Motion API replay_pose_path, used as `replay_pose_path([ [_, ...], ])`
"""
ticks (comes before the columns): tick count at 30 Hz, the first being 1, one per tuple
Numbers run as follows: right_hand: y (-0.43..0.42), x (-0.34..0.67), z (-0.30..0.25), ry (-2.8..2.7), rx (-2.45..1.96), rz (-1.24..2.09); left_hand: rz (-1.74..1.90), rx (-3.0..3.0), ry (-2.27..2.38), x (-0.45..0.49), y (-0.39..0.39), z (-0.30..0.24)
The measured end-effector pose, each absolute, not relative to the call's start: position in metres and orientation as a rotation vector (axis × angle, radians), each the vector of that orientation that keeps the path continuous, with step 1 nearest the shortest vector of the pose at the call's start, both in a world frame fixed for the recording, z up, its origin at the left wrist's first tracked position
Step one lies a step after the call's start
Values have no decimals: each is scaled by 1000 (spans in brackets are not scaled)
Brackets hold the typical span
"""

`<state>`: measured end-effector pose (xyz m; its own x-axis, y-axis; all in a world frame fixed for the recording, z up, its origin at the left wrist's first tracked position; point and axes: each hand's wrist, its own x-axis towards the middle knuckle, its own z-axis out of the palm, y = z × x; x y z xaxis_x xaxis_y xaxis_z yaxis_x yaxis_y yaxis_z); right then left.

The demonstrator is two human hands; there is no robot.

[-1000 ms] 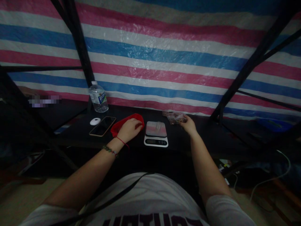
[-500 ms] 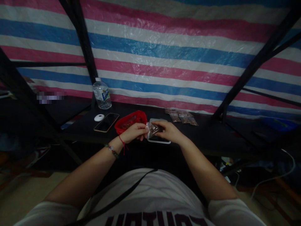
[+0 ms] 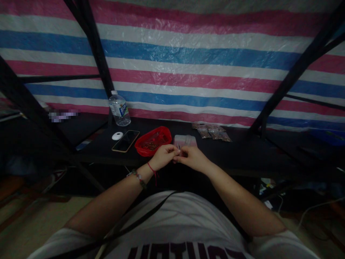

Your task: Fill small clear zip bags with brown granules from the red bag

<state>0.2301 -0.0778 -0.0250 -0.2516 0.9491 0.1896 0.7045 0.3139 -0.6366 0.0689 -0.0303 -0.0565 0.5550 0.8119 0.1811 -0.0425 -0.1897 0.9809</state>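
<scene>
Both my hands meet in front of the small scale (image 3: 185,139), just above the near edge of the black table (image 3: 237,154). My left hand (image 3: 162,157) and my right hand (image 3: 191,158) pinch fingertips together on a small clear packet (image 3: 179,152), which is mostly hidden by the fingers. A red container (image 3: 142,146) with dark bits inside sits just left of the scale, behind my left hand. Several filled clear packets (image 3: 211,131) lie at the back right of the table.
A phone (image 3: 125,141) lies left of the red container, with a small white oval object (image 3: 117,136) and a water bottle (image 3: 119,109) beyond it. Black frame posts (image 3: 94,46) slant up in front of the striped tarp. Cables lie on the floor at right.
My right hand came back from the packets at the back right with one packet. My left hand left the red container and both hands closed on the packet over the scale.
</scene>
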Motion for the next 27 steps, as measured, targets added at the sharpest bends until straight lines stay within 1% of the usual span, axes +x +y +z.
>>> replay_pose_path([
  [7,-70,248,-24,-2032,-1192,1139,822,1653,632,67,-29,-59],
  [9,-68,251,-25,-1998,-1176,1200,822,1661,628,66,-31,-57],
  [11,-66,253,-26,-2013,-1176,1130,820,1686,628,67,-33,-54],
  [17,-68,247,-26,-2146,-1213,733,826,1790,671,68,-40,-46],
  [20,-70,239,-25,-2094,-1372,484,844,1899,816,67,-42,-42],
  [23,-71,233,-25,-1901,-1566,261,895,2053,972,64,-42,-34],
  [25,-72,232,-25,-1819,-1608,224,923,2128,1031,59,-40,-28],
  [27,-70,232,-27,-1809,-1541,295,956,2219,1060,54,-38,-22],
])
